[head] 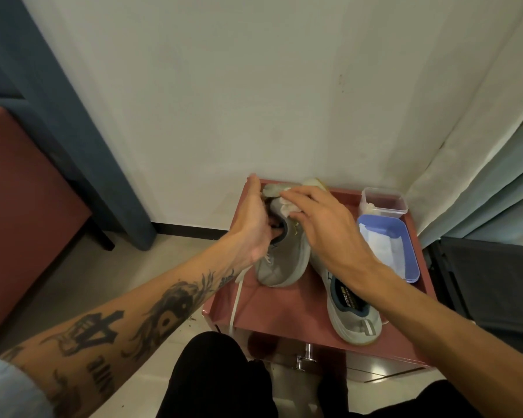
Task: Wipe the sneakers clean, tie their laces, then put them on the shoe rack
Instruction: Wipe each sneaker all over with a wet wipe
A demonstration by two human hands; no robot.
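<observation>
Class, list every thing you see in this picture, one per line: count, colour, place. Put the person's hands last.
cabinet: one, red, against the wall
held sneaker: one, grey, back left of the cabinet top
second sneaker: one, grey, lying at the cabinet's front right
wipe: one, white, on the held sneaker's heel
lace: one, white, hanging past the cabinet's left edge
tray: one, blue, right side of cabinet top, white sheet inside
tub: one, clear, behind the tray
left hand: one, grips the held sneaker
right hand: one, presses the wipe onto it
</observation>
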